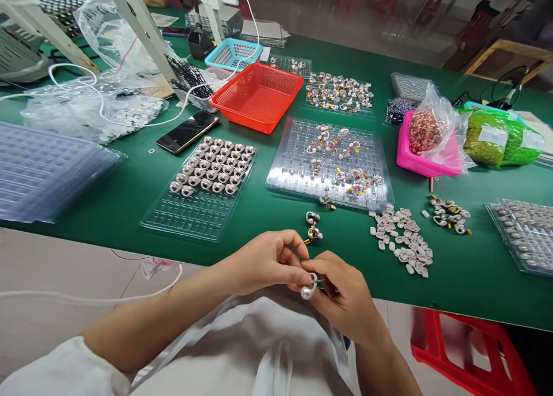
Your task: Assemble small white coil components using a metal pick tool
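Thumb and fingers of our left hand pinch a silvery piece by the near edge of our table; our right hand curls against its other side, perhaps pinching too, though we cannot fully tell. At twelve o'clock lie two loose pieces, then clear trays; between ten and eleven, rows of pieces; at two, white caps; toward one, farther out, a pink basket.

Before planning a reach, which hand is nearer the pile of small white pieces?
Right. In view, the right hand is to the lower left of the pile of white pieces; the left hand is farther left.
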The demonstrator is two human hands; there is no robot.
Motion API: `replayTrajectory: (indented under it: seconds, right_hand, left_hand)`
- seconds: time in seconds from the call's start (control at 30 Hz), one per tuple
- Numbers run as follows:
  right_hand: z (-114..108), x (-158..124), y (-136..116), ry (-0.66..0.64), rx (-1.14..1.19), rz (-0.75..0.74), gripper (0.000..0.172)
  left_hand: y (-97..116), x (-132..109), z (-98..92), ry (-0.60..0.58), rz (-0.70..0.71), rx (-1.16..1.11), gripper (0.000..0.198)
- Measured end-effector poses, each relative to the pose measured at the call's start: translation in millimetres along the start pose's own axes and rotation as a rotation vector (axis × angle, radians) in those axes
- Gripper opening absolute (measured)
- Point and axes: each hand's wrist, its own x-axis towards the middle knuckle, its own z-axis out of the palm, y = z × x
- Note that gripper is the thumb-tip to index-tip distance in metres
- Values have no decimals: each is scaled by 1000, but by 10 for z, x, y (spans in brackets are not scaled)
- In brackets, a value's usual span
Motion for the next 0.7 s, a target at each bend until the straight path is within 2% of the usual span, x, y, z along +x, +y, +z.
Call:
replayTrajectory:
  seconds: [0.07,0.13,0.2,0.27,0.37,0.47,0.57,0.7]
  right_hand:
    - [-11,3,11,-5,22,-22,25]
    - [-9,-9,41,39,94,17,23]
    - [19,-38,86,108,209,82,21]
    - [84,-82,139,178,340,140,18]
    - [250,-171,218,261,478,214,13]
    - [428,-267,265,358,496,238,19]
    - [532,-326,245,433,444,218,24]
    - [569,-312,158,454,372,169,16]
  left_hand:
    - [12,10,-1,15,-3,35,39]
    - [-12,6,8,43,62,96,37]
    - [-71,2,19,86,207,206,41]
    - [-153,13,30,109,415,351,58]
    - [-286,52,59,54,652,505,80]
    - [-396,82,115,-3,735,520,72]
    - [-463,70,179,10,852,486,66]
    - [-479,14,215,52,950,416,63]
